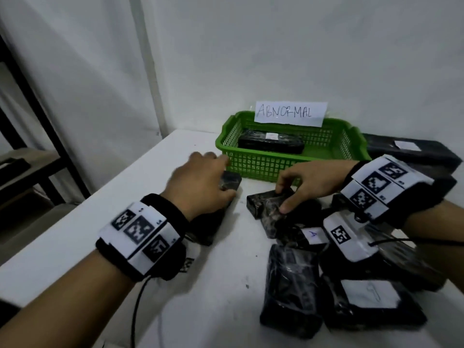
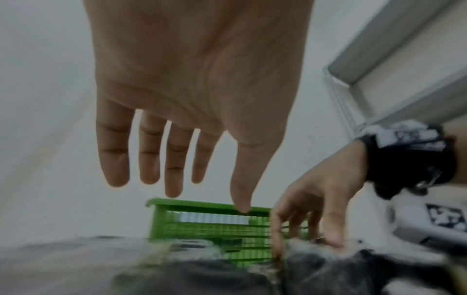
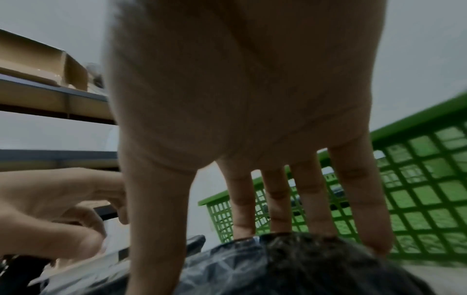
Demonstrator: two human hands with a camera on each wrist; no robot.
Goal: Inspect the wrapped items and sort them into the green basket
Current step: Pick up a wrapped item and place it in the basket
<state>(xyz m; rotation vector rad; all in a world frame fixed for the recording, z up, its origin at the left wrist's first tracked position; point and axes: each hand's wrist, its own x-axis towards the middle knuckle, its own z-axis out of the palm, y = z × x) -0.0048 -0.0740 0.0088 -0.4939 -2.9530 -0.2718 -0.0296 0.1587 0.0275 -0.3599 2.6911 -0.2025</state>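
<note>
Handwritten ABNORMAL sign point(image 1: 291, 113), head view only

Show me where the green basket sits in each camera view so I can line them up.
Head: green basket at centre, against the wall, beyond both hands.
Left wrist: bottom centre, below the fingertips.
Right wrist: right side, behind the fingers.
Shared landmark: the black wrapped item inside it, dimly visible through the mesh.
</note>
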